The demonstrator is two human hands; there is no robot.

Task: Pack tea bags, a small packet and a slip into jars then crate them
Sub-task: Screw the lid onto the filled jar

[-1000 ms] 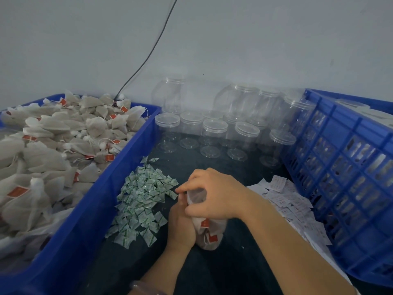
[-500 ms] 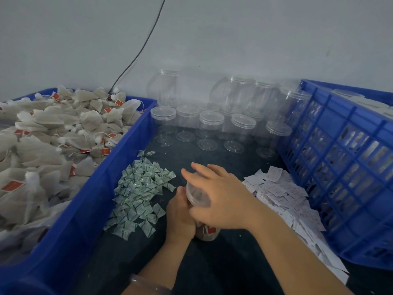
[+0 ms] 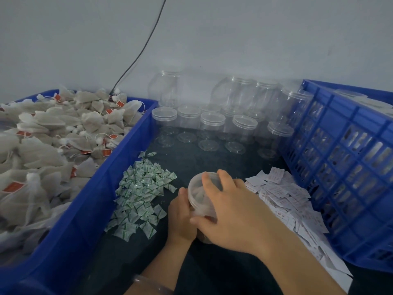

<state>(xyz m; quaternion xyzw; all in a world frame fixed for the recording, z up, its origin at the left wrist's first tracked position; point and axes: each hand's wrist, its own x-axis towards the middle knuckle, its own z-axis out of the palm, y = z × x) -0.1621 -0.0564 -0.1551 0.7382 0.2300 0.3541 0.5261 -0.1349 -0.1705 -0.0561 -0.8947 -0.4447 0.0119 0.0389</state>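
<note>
Dark tabletop [image 3: 212, 265], grey wall [image 3: 234, 39]: I grip the jar [image 3: 198, 202] between both hands — left hand [image 3: 181, 216] wrapped round its side, right hand [image 3: 231, 207] curled over its top, thumb against its flank. Small packets [image 3: 140, 192] lie just left of the jar, tea bags [image 3: 63, 145] heaped beyond them; slips [image 3: 285, 199] just right, then the crate [image 3: 340, 167]. Done well, I judge, the left braces firmly while the right works squarely — no tilting.

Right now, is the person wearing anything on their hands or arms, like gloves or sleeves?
No gloves: the left hand and right hand are bare, and no sleeves show on either forearm. The only thing worn is a clear, see-through bangle around the left forearm, near the bottom edge.
</note>
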